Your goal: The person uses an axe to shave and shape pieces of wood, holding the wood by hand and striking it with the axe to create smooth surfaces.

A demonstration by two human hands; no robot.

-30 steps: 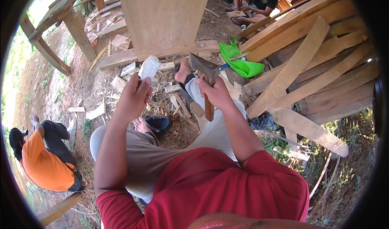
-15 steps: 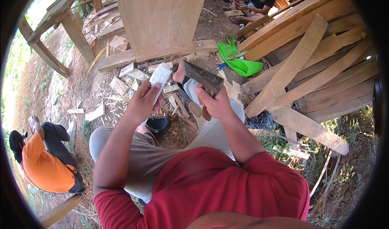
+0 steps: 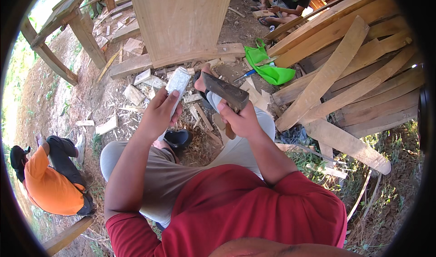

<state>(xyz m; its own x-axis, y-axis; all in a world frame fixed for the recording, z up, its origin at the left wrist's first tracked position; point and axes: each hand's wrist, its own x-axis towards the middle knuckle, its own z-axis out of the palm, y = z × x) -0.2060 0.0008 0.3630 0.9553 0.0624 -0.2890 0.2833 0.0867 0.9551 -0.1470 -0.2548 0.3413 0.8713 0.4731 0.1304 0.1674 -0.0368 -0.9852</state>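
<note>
My left hand (image 3: 159,112) grips a whitish oblong block (image 3: 178,80) near its lower end, with the thumb along its near face. The block tilts up and away from me; I cannot tell what it is made of. In my right hand (image 3: 244,119) is a hatchet (image 3: 222,89), its dark metal head pointing toward the block. Fingers wrap round the neck of the tool just under the head. The short wooden handle (image 3: 230,131) shows below them. A small gap separates the hatchet from the block. Both are held above my legs.
Ahead stands a wide wooden board (image 3: 179,20) by a curved beam (image 3: 131,67). Wood chips litter the ground. A green bag (image 3: 268,66) lies beside a blue-handled tool (image 3: 249,74). Planks (image 3: 327,79) are stacked at right. One person in orange (image 3: 56,184) sits at left, another (image 3: 290,2) far ahead.
The whitish block has shifted slightly left and up with my left hand. The hatchet head has turned slightly and dipped a little in my right hand.
</note>
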